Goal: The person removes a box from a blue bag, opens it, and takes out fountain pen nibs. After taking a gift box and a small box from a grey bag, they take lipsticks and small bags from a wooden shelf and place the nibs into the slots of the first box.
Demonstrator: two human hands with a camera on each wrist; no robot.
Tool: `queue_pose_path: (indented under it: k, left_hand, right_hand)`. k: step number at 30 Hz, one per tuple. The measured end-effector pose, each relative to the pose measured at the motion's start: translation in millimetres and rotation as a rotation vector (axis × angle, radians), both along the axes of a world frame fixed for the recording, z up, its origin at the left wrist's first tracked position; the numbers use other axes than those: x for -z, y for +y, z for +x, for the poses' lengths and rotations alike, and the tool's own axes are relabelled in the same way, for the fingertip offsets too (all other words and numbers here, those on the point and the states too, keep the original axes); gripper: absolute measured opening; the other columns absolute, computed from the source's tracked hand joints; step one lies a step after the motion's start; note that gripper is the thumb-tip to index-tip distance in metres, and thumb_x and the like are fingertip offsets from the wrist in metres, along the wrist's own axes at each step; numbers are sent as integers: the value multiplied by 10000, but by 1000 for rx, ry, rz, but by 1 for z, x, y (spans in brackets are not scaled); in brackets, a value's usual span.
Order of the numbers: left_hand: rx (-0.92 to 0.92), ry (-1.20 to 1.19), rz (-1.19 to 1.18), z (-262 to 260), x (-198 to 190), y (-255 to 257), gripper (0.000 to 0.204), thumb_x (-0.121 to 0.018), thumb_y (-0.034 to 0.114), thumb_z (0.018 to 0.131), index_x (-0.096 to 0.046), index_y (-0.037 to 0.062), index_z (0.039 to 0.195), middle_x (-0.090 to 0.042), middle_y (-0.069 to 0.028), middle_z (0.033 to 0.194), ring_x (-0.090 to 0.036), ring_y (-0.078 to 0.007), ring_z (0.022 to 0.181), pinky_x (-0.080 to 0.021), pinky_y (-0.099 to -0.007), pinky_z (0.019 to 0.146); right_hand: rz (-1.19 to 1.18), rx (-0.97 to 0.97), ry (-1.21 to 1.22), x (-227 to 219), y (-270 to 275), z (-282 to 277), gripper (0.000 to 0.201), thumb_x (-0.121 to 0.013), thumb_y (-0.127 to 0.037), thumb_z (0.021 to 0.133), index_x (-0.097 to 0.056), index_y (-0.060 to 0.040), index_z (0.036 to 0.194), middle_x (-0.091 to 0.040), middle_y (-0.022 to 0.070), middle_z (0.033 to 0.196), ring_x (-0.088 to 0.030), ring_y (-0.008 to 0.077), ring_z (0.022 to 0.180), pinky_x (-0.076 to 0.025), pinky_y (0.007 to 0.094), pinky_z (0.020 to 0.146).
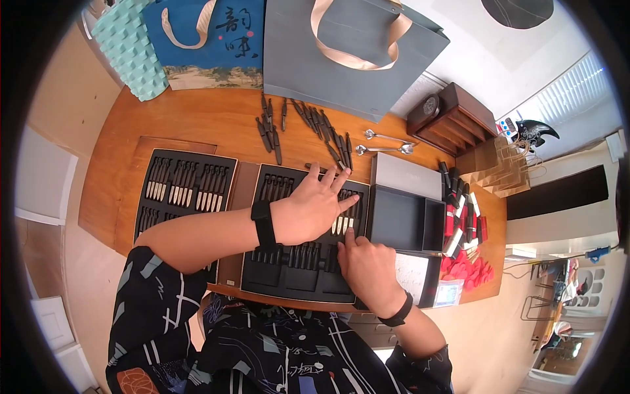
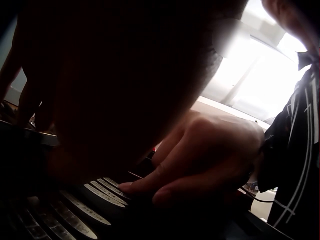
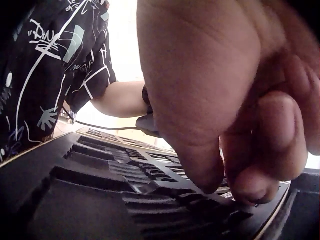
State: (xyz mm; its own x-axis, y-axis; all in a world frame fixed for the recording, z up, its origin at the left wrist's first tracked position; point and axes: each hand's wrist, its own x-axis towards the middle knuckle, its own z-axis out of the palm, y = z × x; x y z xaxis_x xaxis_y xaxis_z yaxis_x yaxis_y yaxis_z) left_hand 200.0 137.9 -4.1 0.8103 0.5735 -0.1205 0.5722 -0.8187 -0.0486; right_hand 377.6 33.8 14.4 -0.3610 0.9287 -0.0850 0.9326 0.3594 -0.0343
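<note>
In the head view, my left hand [image 1: 308, 209] lies spread over the upper part of a black slotted tray [image 1: 262, 284], its fingertips at the far edge. Below it, my right hand [image 1: 372, 270] reaches its index finger to the cream end of one of several slim dark pieces [image 1: 339, 225] lying side by side in the slots. The left wrist view shows that index fingertip on the cream strips [image 2: 107, 194], beside my dark, blurred left hand [image 2: 125, 85]. In the right wrist view, my right hand [image 3: 205, 75] hangs low over slots, other fingers bent.
A second filled tray [image 1: 187, 212] is at left. Loose dark pieces [image 1: 269, 128] and two silver tools [image 1: 387, 148] lie behind. An open dark box [image 1: 397, 217], red and black items [image 1: 469, 272] and a wooden rack [image 1: 453, 121] stand at right; paper bags [image 1: 348, 72] at the back.
</note>
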Motion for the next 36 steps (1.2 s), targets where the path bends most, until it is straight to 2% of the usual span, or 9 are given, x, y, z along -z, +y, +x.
queue_pose_path:
  k: [5, 8, 10, 11, 20, 22, 25, 28, 36]
  left_hand:
    - [18, -15, -49, -8, 3, 12, 742, -653, 143, 916, -458, 188, 1630, -325, -293, 1676, -463, -411, 1463, -371, -632, 1161]
    - [93, -268, -189, -11, 5, 40, 611, -623, 76, 922, -568, 149, 1527, -496, -249, 1558, -534, -369, 1397, -431, -556, 1135]
    - [-86, -280, -244, -7, -13, 58, 446, -597, 10, 917, -651, 77, 1355, -659, -180, 1320, -602, -333, 1298, -487, -475, 1068]
    - [-56, -386, -48, -8, -4, 68, 290, -593, -5, 917, -684, 35, 1190, -702, -129, 1108, -654, -319, 1179, -522, -461, 1005]
    - [27, -244, 80, -2, 13, 106, 192, -653, 35, 908, -751, 40, 1073, -702, -126, 987, -696, -297, 1020, -519, -426, 967]
    - [29, -220, 58, -6, 2, 101, 172, -670, 46, 906, -746, 45, 1060, -708, -122, 962, -698, -300, 1005, -522, -435, 958]
    - [67, -430, -27, -11, -15, 86, 134, -710, 71, 899, -725, 49, 1030, -720, -126, 962, -698, -327, 1000, -535, -455, 922]
    - [195, -605, -377, -10, -31, 62, 158, -738, 86, 891, -700, 38, 1036, -733, -134, 1009, -698, -376, 989, -546, -480, 854]
    - [339, -729, -453, -2, -27, 40, 162, -743, 80, 891, -689, -3, 1019, -729, -154, 974, -697, -385, 971, -547, -484, 846]
  right_hand:
    - [44, 26, 28, 8, -1, 0, 347, -656, -294, 1004, -741, -3, 1174, -686, 101, 744, -702, 303, 579, -564, 413, 537]
    - [56, 27, 41, 9, -2, 0, 343, -666, -303, 999, -739, -1, 1146, -686, 109, 747, -702, 307, 585, -562, 412, 540]
    - [76, 31, 57, 6, -3, -1, 322, -678, -311, 994, -740, -14, 1103, -684, 111, 748, -703, 313, 599, -558, 416, 547]
    - [80, 35, 57, 5, -4, -1, 322, -678, -311, 994, -740, -14, 1103, -684, 111, 748, -703, 313, 599, -558, 416, 547]
    - [173, 38, 188, -7, -20, 2, 246, -753, -296, 946, -765, -65, 1032, -658, 86, 755, -688, 313, 620, -552, 424, 580]
    - [206, 86, 321, -14, -20, 2, 219, -787, -215, 915, -759, -59, 1066, -684, 94, 870, -703, 319, 706, -571, 425, 645]
    - [372, 78, 431, -24, -12, 8, 246, -761, -169, 933, -714, -46, 1140, -690, 115, 1068, -717, 321, 868, -589, 420, 729]
    - [499, 136, 428, -34, -2, 7, 341, -767, -142, 923, -683, -44, 1238, -685, 131, 1149, -709, 336, 961, -590, 422, 790]
    - [456, 90, 498, -37, 3, 13, 136, -755, -72, 922, -749, -40, 1055, -737, 108, 942, -733, 312, 828, -583, 398, 722]
